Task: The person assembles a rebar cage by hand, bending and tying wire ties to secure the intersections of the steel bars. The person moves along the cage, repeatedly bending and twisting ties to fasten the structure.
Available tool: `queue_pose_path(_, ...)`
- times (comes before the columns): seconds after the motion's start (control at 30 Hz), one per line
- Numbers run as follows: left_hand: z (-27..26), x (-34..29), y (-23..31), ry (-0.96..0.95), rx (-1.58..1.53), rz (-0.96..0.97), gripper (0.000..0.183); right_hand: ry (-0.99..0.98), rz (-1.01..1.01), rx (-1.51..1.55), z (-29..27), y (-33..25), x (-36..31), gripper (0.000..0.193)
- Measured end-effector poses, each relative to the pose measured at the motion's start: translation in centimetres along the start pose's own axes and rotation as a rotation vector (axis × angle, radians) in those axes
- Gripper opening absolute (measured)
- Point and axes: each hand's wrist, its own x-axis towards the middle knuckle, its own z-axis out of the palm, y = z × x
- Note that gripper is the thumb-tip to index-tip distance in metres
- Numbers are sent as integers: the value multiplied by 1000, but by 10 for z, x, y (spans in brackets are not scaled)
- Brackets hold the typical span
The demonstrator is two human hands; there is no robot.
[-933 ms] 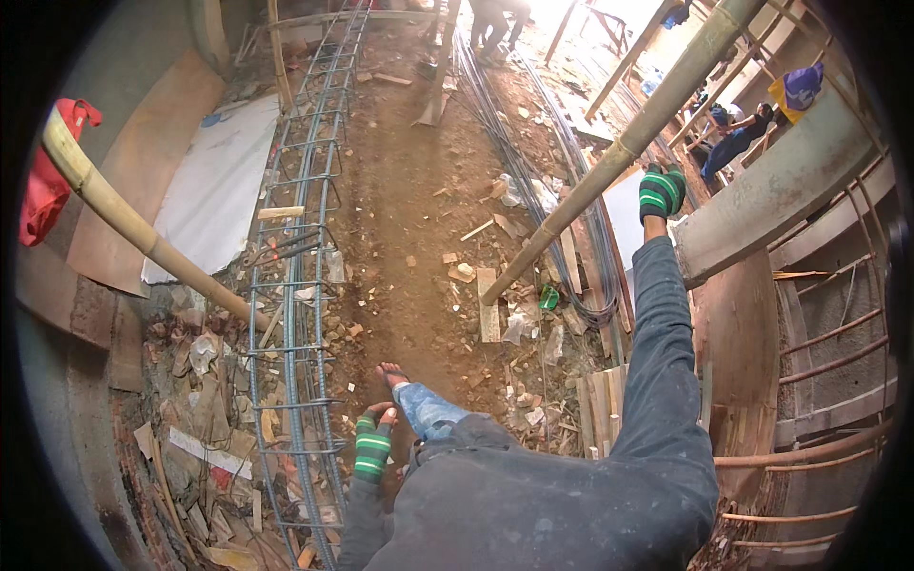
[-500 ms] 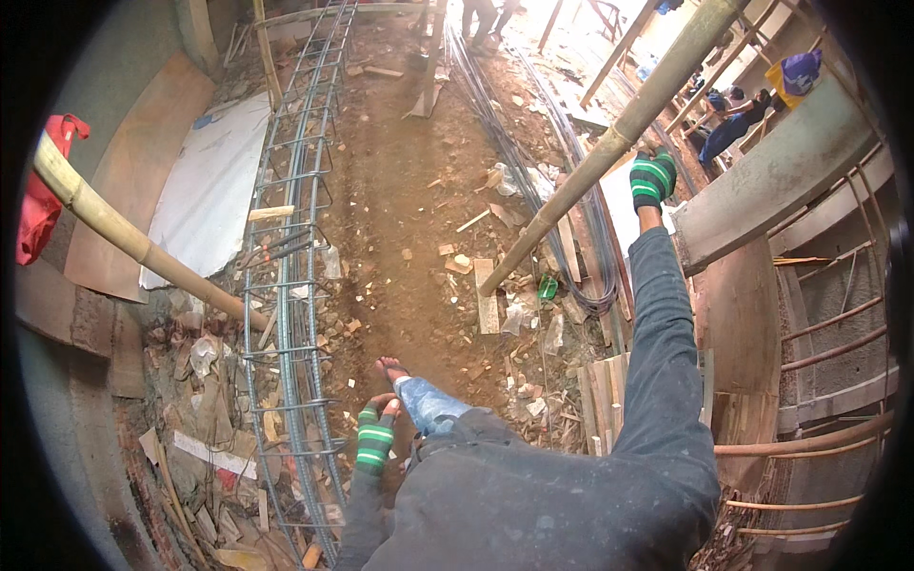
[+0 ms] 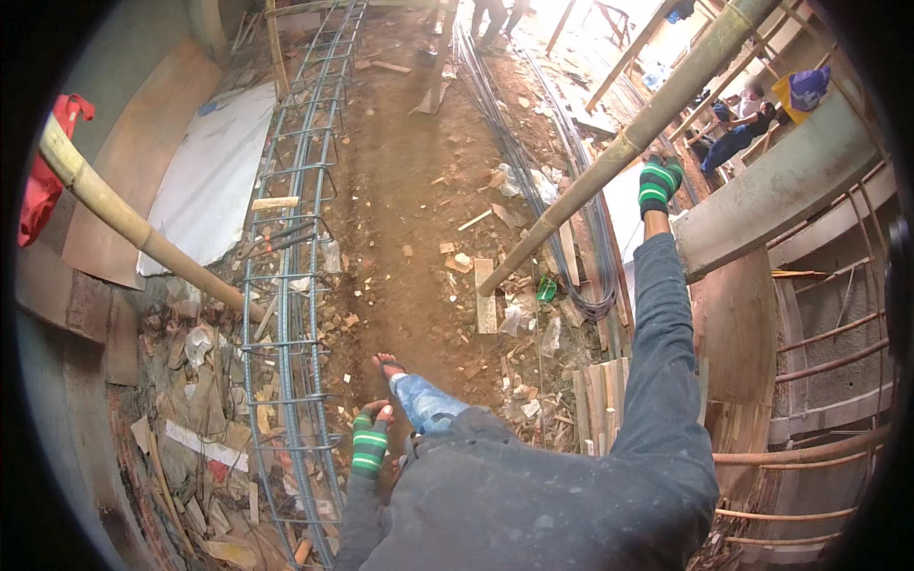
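Observation:
My left hand (image 3: 369,440), in a green and black striped fingerless glove, hangs low beside my thigh. Its fingers are loosely bent and the thumb stands apart, with nothing visible in it. Just left of it lies a long rebar cage (image 3: 297,347) of ribbed bars tied with square stirrups. My right arm reaches far forward, and the right hand (image 3: 660,181), gloved alike, is closed beside a slanting bamboo pole (image 3: 571,202) and the end of a grey concrete beam (image 3: 771,195). Whatever its fingers grip is hidden.
A dirt path (image 3: 419,266) runs ahead between the cage and bundled steel rods (image 3: 533,171). Another bamboo pole (image 3: 143,233) leans at left, near a white sheet (image 3: 214,181). Rubble and wood scraps (image 3: 205,400) litter the left side. A seated person (image 3: 733,138) is at far right.
My view has shifted slightly. The left hand has dropped a little lower and left beside my thigh, while my right arm stays stretched forward with its hand closed.

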Motion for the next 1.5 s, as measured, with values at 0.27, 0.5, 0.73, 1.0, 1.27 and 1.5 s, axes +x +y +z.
queue_pose_path(0.27,-4,9,3,-8,36,18,26,73,-91,-330,-3,-33,-26,26)
queue_pose_path(0.5,-5,10,7,4,32,13,29,111,-122,-491,-10,-52,-28,24)
queue_pose_path(0.73,-10,12,-8,13,67,-15,28,65,-231,-490,-4,-15,-7,32)
queue_pose_path(1.0,-4,23,-8,-95,66,70,27,52,-246,-605,-5,-5,6,31)
queue_pose_path(1.27,18,21,32,-69,-5,162,26,-14,-227,-223,14,-3,-7,24)
queue_pose_path(1.5,81,-1,144,126,-134,444,36,-731,599,932,79,-139,-311,15)
